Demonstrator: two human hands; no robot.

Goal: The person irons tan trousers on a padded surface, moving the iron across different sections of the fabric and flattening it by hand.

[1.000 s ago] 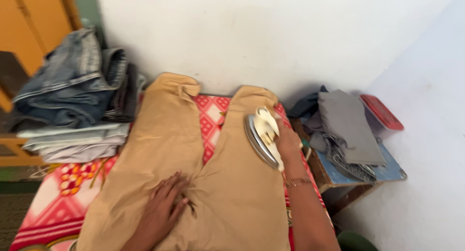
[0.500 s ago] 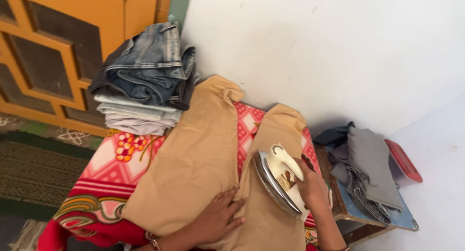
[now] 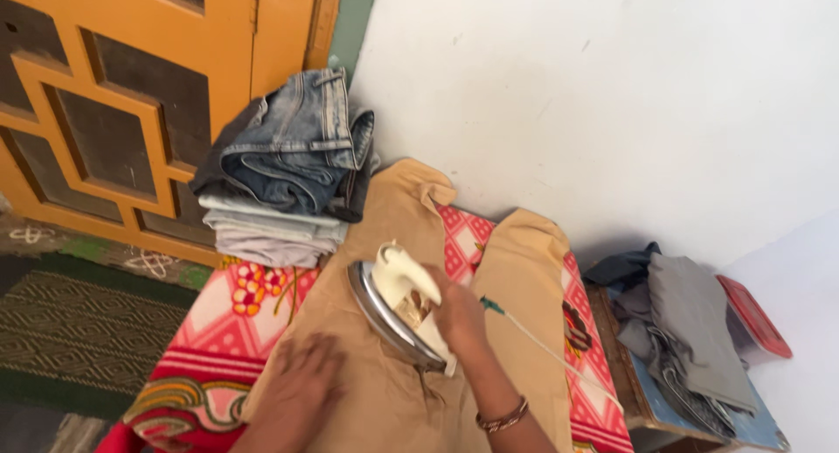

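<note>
From the head camera, looking down: my right hand is closed around the handle of the cream iron, which now sits on the tan trousers near the middle, over the left leg close to where the two legs meet. A second ago the iron was further over on the right leg, up near its hem; half a second ago it was coming back toward me. So the iron has crossed from one leg to the other, and I judge the pressing has shifted to a fresh patch of cloth. My left hand lies flat with fingers spread on the trousers, just beside the iron and nearer me, holding nothing, only pinning the fabric. It has stayed on the cloth throughout, sliding a little to the left.

The trousers lie spread on the red patterned cloth, legs pointing away toward the white wall. A stack of folded clothes topped with blue denim sits at the far left corner, touching the left leg. The iron's cord trails off right.

The waist of the trousers is cut off by the bottom edge. My left hand is blurred, perhaps from moving. The soleplate's contact is hidden, so I cannot tell whether it rests flat or tilts. The grey clothes on the side table at right are partly out of frame.
</note>
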